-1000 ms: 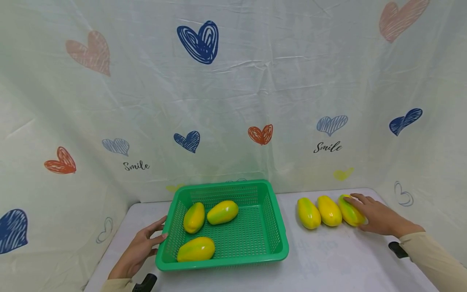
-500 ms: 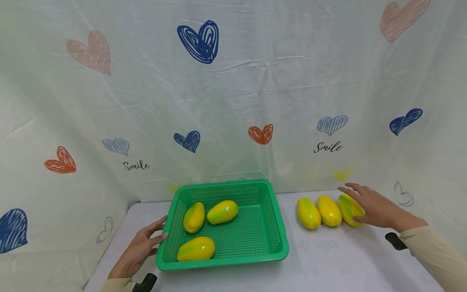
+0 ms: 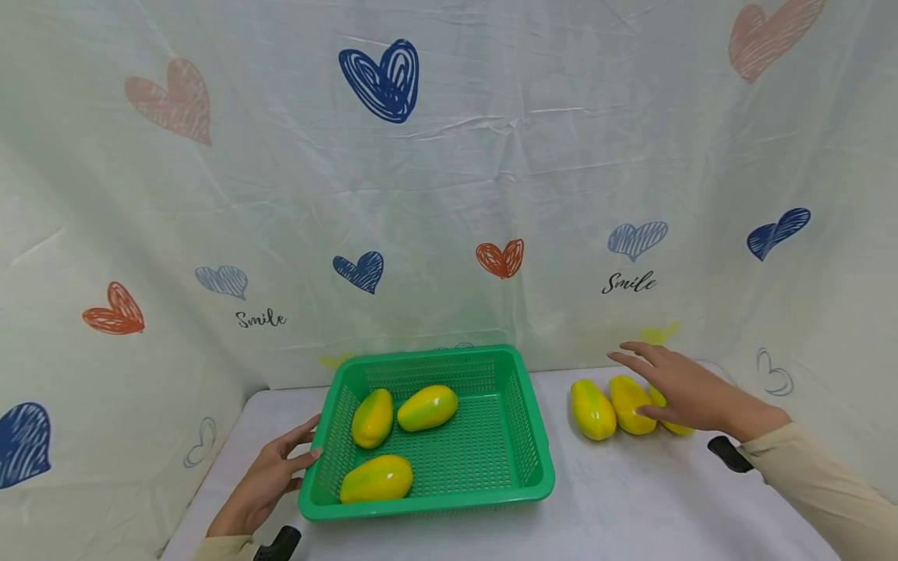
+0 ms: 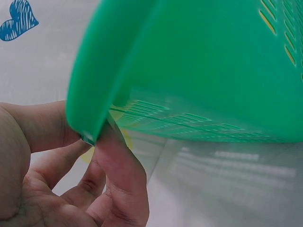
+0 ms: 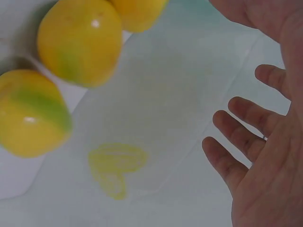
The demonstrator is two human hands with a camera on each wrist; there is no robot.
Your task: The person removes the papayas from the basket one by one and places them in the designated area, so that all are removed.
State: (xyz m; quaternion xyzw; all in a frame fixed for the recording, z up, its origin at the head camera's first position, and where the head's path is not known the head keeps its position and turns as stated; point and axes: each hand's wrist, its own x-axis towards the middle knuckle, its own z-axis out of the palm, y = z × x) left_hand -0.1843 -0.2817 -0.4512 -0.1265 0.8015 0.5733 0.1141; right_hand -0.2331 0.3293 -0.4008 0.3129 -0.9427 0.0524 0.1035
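My left hand (image 3: 263,479) holds the left side of a green plastic basket (image 3: 547,467). In the left wrist view, the thumb and fingers pinch its rim (image 4: 102,71). Three glossy yellow fruits with green patches, like papayas or mangoes, lie inside: one at left (image 3: 373,419), one behind (image 3: 428,408), one near the front (image 3: 376,479). To the right, three similar fruits stand in a row on the table: left (image 3: 593,411), middle (image 3: 627,401), right (image 3: 677,429). My right hand (image 3: 691,393) hovers over the right two, its fingers spread and holding nothing; it partly hides them.
A white-covered table (image 3: 610,499) carries everything. Behind it and at both sides hangs a pale curtain (image 3: 435,195) printed with hearts and "Smile". A black wrist strap (image 3: 730,454) shows at the right sleeve.
My right hand has let go of the rightmost fruit, risen and moved left over the row. That fruit stays in place. The left hand and basket have not moved.
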